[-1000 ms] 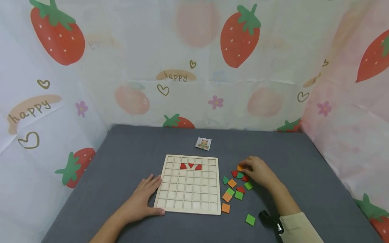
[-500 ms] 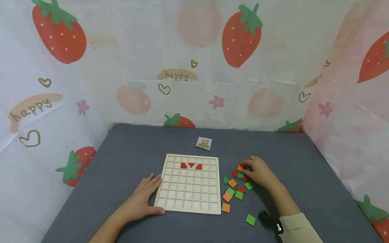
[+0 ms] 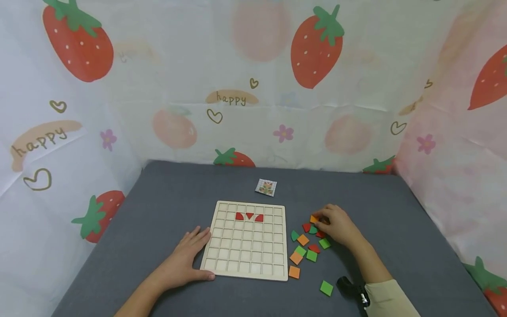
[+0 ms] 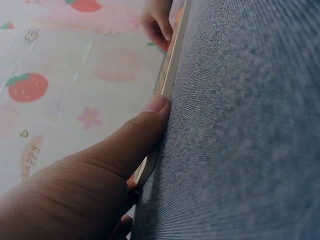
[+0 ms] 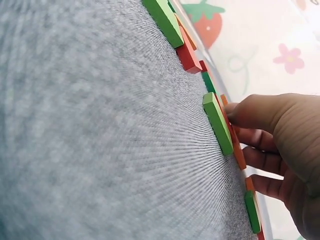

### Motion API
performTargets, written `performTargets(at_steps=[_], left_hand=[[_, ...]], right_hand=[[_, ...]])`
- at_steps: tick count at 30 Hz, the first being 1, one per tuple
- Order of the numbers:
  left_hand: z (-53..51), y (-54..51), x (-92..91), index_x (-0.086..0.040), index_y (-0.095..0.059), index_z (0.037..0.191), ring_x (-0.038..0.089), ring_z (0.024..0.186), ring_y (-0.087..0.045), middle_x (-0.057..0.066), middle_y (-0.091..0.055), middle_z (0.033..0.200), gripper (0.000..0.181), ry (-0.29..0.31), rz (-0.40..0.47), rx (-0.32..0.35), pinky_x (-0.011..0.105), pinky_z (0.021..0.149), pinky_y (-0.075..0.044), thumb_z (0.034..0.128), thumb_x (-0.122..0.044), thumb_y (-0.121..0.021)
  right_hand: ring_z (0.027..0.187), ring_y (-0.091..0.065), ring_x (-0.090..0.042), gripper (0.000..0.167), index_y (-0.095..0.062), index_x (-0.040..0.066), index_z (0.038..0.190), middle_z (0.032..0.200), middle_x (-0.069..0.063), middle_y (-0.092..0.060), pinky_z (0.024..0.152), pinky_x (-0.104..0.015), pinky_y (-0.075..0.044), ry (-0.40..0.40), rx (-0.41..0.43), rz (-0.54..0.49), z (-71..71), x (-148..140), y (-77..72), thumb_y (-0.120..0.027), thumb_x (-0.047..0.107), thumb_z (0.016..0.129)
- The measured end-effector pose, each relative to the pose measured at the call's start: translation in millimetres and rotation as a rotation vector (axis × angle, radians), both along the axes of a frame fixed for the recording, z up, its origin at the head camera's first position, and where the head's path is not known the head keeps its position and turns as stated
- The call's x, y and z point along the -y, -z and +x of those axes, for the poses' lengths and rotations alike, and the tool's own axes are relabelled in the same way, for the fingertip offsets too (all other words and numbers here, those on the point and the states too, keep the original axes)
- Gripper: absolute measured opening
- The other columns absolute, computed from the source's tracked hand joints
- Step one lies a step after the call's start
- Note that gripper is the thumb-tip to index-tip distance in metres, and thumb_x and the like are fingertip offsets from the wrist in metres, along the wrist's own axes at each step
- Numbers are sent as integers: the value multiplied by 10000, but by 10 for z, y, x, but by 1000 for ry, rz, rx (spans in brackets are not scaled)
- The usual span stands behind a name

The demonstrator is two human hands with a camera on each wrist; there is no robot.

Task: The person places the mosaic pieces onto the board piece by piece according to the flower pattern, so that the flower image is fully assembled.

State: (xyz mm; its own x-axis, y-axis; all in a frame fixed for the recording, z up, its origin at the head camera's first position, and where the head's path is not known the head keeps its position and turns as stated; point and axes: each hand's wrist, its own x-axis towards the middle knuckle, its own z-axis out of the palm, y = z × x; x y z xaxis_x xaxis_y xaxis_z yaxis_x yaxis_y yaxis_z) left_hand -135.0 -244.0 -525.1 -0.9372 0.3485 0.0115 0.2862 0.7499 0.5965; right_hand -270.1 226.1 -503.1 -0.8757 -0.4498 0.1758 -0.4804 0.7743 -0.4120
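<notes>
A pale wooden grid board (image 3: pixel 251 274) lies on the table, with three red tiles (image 3: pixel 249 216) in its second row from the back. My left hand (image 3: pixel 184 259) rests at the board's left side, fingers spread, the thumb at its near-left corner. In the left wrist view, the thumb (image 4: pixel 150 112) touches the board's edge. Beyond the board's right edge, my right hand (image 3: pixel 336 222) pinches an orange tile (image 3: pixel 314 219) at the far end of the loose pieces. The fingertips are partly hidden. Red tiles (image 3: pixel 306 227) and a dark green tile (image 3: pixel 313 230) lie just below that hand.
Several orange, green and red tiles (image 3: pixel 303 240) lie scattered right of the board. One light green tile (image 3: pixel 326 288) sits apart, nearer the front. Behind the board is a small pattern card (image 3: pixel 266 187). Strawberry-printed cloth (image 3: pixel 178 88) walls the grey table at the back and sides.
The view has shifted very slightly. Both hands stay in place, the right one at the orange tile, and the tiles have not moved.
</notes>
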Motion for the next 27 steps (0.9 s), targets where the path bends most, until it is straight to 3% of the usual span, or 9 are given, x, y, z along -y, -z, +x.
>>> performTargets(at_steps=[13,27], left_hand=[[26,11,-3,-83,-305,1618,395,1578,-119,102,-257,1692,1186,15,6,-23,645,1251,-82,728,-689,-801],[29,-51,-11,-74,-324,1610,412,1573,-125,115,-273,1685,1180,12,8,-15,658,1244,-89,722,-680,-810]], right_hand=[[1060,-595,-294,272,-755,92,1191,1124,-74,-679,869,-502,-538,8,-25,-27,33,49,-105,-769,176,933],[1039,-600,-264,252,-767,103,1165,1072,-29,-683,859,-482,-549,-63,-118,-71,91,234,-315,-782,169,922]])
